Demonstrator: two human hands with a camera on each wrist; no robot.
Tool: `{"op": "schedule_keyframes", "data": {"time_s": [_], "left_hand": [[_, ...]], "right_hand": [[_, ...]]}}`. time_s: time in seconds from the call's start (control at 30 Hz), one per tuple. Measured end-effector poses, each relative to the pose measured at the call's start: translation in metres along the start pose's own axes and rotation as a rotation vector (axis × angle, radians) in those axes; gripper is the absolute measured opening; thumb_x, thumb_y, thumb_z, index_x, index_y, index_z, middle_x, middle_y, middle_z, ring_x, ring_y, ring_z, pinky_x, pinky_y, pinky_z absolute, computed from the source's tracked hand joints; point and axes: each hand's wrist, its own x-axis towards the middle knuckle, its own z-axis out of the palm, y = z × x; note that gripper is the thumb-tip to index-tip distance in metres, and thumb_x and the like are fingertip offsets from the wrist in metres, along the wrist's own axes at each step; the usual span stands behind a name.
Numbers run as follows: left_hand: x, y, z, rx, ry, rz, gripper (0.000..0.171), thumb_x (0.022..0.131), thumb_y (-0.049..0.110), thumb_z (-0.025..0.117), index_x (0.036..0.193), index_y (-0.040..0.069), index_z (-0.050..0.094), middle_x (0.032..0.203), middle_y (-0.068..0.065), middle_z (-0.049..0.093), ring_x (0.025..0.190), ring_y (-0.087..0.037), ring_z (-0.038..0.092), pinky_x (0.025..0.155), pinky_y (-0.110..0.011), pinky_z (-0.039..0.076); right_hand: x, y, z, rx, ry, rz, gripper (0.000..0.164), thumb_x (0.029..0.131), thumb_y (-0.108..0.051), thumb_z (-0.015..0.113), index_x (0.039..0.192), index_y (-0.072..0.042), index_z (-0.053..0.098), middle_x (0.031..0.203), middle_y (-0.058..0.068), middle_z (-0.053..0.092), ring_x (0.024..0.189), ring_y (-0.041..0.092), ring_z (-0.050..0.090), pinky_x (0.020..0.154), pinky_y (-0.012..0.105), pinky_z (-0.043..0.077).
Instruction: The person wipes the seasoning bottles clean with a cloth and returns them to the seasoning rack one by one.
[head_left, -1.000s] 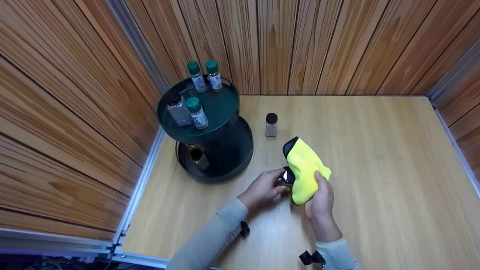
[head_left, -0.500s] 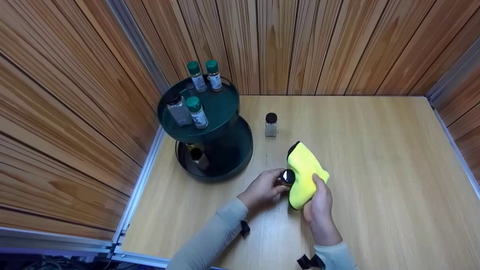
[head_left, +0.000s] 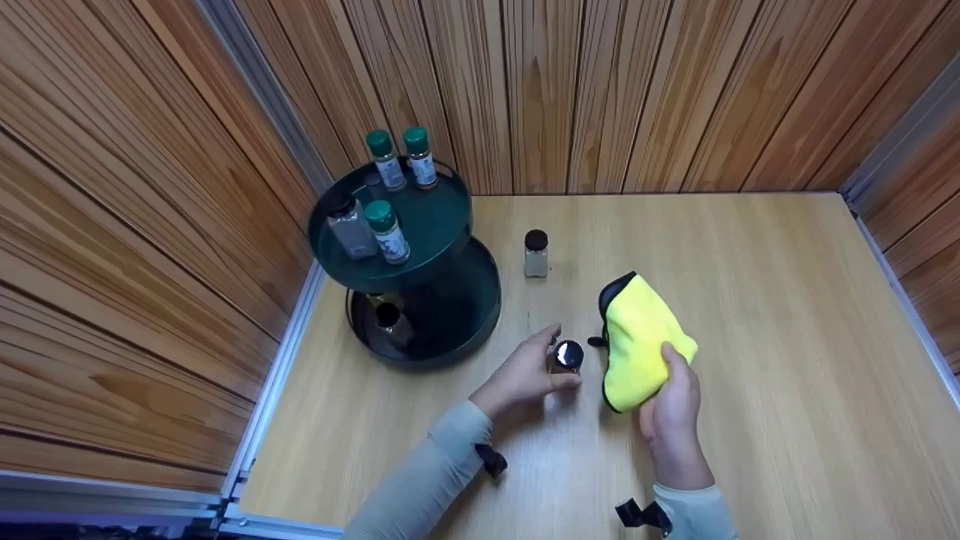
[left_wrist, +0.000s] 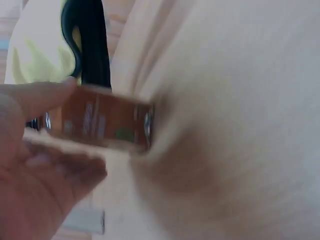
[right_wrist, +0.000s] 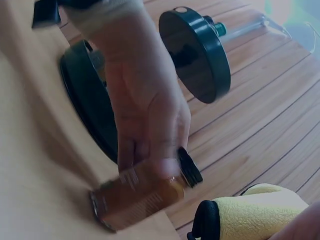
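Observation:
Just left of the cloth, a black-capped spice jar (head_left: pixel 568 356) with brown contents stands at the table, its lower end by its shadow in the left wrist view. My left hand (head_left: pixel 521 375) is around it with index finger and thumb spread apart; the thumb lies along one side of the jar (left_wrist: pixel 105 120), and the fingers stretch past the other. My right hand (head_left: pixel 675 420) holds a folded yellow cloth (head_left: pixel 645 345) with black edging, thumb on top. A small black loop sticks out from the cloth's left side, apart from the jar.
A dark green two-tier round rack (head_left: pixel 439 247) stands at the left. Its top tier bears several jars, including a green-capped one (head_left: pixel 388 234); a dark-topped jar (head_left: pixel 394 322) is on the lower tier. Another black-capped jar (head_left: pixel 535 255) stands on the table (head_left: pixel 750 315) behind my hands.
My right hand has moved the cloth right, away from the jar. The fingers of my left hand have spread around the jar. The head view has shifted slightly.

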Motion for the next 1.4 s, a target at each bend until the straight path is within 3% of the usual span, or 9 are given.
{"op": "schedule_keyframes", "data": {"time_s": [0.13,0.27,0.4,0.67,0.9,1.03,1.17,1.27,1.4], "left_hand": [[-0.007,0.013,0.016,0.070,0.207,-0.074,0.093,0.075,0.066,0.081,0.140,0.008,0.048,0.134,-0.006,0.052,0.121,-0.017,0.053,0.106,-0.031,0.047],[-0.008,0.018,0.026,0.070,0.291,-0.137,0.073,0.076,0.059,0.084,0.119,0.011,0.052,0.113,0.000,0.051,0.103,-0.013,0.052,0.094,-0.030,0.050],[-0.008,0.022,0.025,0.009,0.270,-0.162,0.058,0.078,0.045,0.087,0.113,0.012,0.055,0.110,0.001,0.055,0.101,-0.012,0.056,0.094,-0.029,0.051],[-0.007,0.021,0.013,-0.013,0.203,-0.049,0.046,0.078,0.024,0.089,0.113,0.005,0.067,0.108,-0.006,0.068,0.098,-0.013,0.061,0.089,-0.029,0.052],[-0.007,0.018,0.008,0.030,0.190,0.015,0.038,0.078,0.016,0.085,0.114,0.013,0.072,0.108,-0.001,0.073,0.101,-0.012,0.065,0.090,-0.028,0.052],[-0.006,0.021,0.008,0.057,0.182,-0.003,0.027,0.077,0.011,0.082,0.102,0.013,0.072,0.093,0.004,0.070,0.085,-0.010,0.061,0.079,-0.027,0.053],[-0.003,0.024,0.008,0.028,0.132,-0.049,0.037,0.081,0.015,0.085,0.115,0.010,0.071,0.109,-0.002,0.073,0.098,-0.011,0.064,0.088,-0.027,0.054],[-0.002,0.023,0.007,0.011,0.120,-0.061,0.044,0.081,0.016,0.086,0.122,0.009,0.070,0.116,-0.004,0.073,0.105,-0.013,0.066,0.093,-0.028,0.053],[-0.002,0.018,0.004,0.073,0.158,0.004,0.017,0.081,0.009,0.079,0.095,0.010,0.069,0.088,0.001,0.068,0.081,-0.010,0.060,0.073,-0.024,0.051]], "right_hand": [[0.004,-0.002,-0.002,0.007,0.036,-0.014,0.036,0.109,-0.032,0.045,0.139,-0.011,0.043,0.134,0.005,0.055,0.122,0.017,0.056,0.101,0.027,0.048],[0.006,0.003,-0.002,-0.011,0.037,-0.011,0.037,0.108,-0.033,0.046,0.137,-0.009,0.045,0.129,0.005,0.058,0.119,0.017,0.059,0.099,0.027,0.050],[0.007,0.010,-0.002,-0.033,0.010,-0.020,0.037,0.109,-0.032,0.045,0.135,-0.006,0.047,0.123,0.004,0.061,0.114,0.017,0.061,0.097,0.027,0.050],[0.008,0.014,0.009,-0.110,-0.054,-0.063,0.034,0.109,-0.027,0.044,0.129,0.000,0.051,0.107,0.005,0.068,0.098,0.016,0.067,0.087,0.029,0.055],[0.008,0.028,0.022,-0.194,-0.137,-0.093,0.040,0.107,-0.034,0.051,0.127,0.001,0.054,0.105,0.007,0.067,0.094,0.018,0.066,0.083,0.031,0.056],[0.010,0.055,0.011,-0.368,-0.077,-0.087,0.039,0.107,-0.035,0.052,0.119,0.002,0.060,0.093,0.004,0.068,0.082,0.014,0.064,0.074,0.027,0.054],[0.015,0.074,-0.005,-0.418,-0.016,0.042,0.042,0.110,-0.035,0.043,0.132,-0.003,0.057,0.110,0.002,0.066,0.094,0.010,0.063,0.082,0.024,0.054],[0.017,0.067,-0.004,-0.387,-0.033,0.115,0.045,0.111,-0.038,0.040,0.139,-0.004,0.051,0.120,0.004,0.062,0.102,0.011,0.061,0.087,0.024,0.054],[0.010,0.041,0.014,-0.307,-0.104,0.044,0.044,0.109,-0.036,0.045,0.133,0.000,0.050,0.111,0.004,0.063,0.098,0.013,0.064,0.085,0.027,0.055]]}}
